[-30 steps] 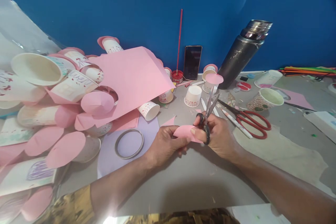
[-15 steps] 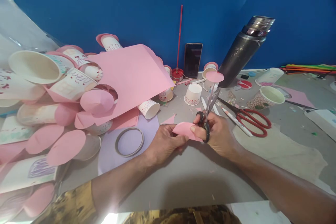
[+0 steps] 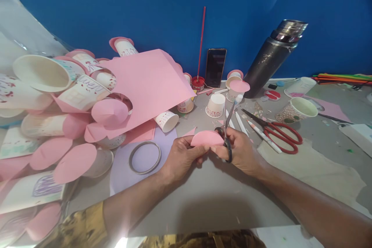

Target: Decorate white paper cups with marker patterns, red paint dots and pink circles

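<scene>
Pinching a pink paper half-disc (image 3: 207, 138) just off centre toward five o'clock: left hand (image 3: 183, 153), extended from eight o'clock, thumb in front; right hand (image 3: 241, 151), from four o'clock, thumb at the paper's lower edge, also holding black-handled scissors (image 3: 225, 133), blades pointing toward twelve. Partly hidden, left fingers behind the paper; cut off, right forearm (image 3: 302, 197) at four o'clock, left sleeve (image 3: 84, 224) at eight

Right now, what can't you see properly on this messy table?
All in the head view:
Left hand: some fingertips, hidden behind the pink half-circle.
Tipped cup: its far end, covered by the big pink sheet.
Coloured sticks: right ends, cut off by the picture's edge.
White marker: lettering, too small and blurred.
</scene>
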`<state>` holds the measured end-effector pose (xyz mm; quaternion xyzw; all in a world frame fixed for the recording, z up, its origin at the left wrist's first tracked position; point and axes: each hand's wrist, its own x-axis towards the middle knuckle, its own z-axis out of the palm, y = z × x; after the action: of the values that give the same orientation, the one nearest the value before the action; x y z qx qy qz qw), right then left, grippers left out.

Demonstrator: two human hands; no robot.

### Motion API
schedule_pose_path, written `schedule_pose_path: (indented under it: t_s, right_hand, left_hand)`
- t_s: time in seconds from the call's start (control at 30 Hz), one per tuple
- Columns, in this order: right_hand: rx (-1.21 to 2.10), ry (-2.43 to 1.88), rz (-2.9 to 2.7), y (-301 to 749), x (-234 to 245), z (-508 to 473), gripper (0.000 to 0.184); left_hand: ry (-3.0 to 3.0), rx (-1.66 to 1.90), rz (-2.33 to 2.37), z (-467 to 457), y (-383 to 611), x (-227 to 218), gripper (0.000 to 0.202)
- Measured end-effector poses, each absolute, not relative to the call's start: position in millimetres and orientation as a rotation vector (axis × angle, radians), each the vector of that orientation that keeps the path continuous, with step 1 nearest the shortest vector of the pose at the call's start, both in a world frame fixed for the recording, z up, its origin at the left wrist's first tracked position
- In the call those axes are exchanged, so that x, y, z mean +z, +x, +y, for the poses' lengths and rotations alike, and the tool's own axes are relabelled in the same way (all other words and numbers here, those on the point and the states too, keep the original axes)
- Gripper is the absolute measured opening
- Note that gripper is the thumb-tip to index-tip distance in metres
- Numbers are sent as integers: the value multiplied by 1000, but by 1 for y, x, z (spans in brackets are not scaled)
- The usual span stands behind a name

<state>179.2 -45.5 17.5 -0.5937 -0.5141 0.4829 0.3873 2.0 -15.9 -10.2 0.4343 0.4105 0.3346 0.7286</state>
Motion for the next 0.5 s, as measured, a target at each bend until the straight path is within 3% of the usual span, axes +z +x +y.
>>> schedule_pose_path:
  t_s: [0.5]
  right_hand:
    - [1339,-1519,-1356,182,17,-45,22]
  left_hand:
    - [1070,681,912,-20,2,-3,33]
